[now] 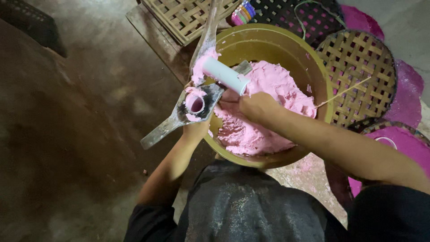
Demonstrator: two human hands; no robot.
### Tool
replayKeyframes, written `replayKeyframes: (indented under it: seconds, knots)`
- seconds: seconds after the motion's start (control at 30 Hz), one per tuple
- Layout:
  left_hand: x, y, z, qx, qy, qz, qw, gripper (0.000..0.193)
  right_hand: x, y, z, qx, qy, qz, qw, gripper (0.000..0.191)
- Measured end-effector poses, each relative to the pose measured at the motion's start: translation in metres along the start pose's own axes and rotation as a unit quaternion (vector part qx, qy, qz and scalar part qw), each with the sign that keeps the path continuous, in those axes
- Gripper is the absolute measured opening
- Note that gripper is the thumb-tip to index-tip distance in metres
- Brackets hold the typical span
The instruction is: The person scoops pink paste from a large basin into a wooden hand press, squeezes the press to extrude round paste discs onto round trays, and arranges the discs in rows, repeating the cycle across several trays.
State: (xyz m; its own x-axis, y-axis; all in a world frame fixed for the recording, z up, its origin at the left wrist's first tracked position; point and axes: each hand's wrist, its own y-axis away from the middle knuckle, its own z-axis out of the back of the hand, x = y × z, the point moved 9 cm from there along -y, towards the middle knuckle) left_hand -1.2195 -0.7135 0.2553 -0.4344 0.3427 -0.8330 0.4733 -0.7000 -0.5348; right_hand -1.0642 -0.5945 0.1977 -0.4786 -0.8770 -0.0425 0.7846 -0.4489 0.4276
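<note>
Lap: dark cloth [242, 206] is filling the frame at six o'clock, flecked with pale dust
Left hand: the left hand [195, 130] is reaching up from seven o'clock and closing around the underside of a short pink-filled tube [195, 103], fingers mostly hidden beneath it
Flat blades: crossed grey metal blades [179, 117] are lying over the bowl's rim at nine o'clock, smeared with pink paste
Right hand: the right hand [255, 106] is coming in from four o'clock, fingers curled shut on the near end of a white cylinder [225, 75]
White cylinder: it is tilting toward eleven o'clock, hovering over the paste just beside the filled tube
Bowl: an olive-yellow basin [286, 47] is sitting at centre, holding a heap of pink paste [268, 112]
Beyond: woven bamboo trays [358, 71] are lying at one and twelve o'clock, with magenta powder [410, 96] spilling at three o'clock
</note>
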Motion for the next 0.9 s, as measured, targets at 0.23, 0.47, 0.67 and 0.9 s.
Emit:
replayKeyframes:
  seconds: [0.23,0.47,0.67,0.9]
  knots:
    - [-0.001,0.006,0.001,0.003,-0.059,-0.063,0.996,0.030,0.029,0.066,-0.013,0.058,0.017,0.076,0.995,0.021]
    - [0.002,0.002,-0.001,0.005,-0.047,-0.031,0.998,0.025,0.026,0.122,0.004,0.011,-0.291,0.054,0.955,0.048]
    - [-0.013,-0.022,-0.002,0.051,-0.085,-0.063,0.993,0.025,-0.002,0.190,0.076,-0.073,-0.480,0.088,0.870,0.046]
    - [-0.078,-0.039,-0.045,0.127,-0.179,-0.055,0.974,0.044,-0.056,0.234,0.139,-0.070,-0.442,-0.087,0.890,0.037]
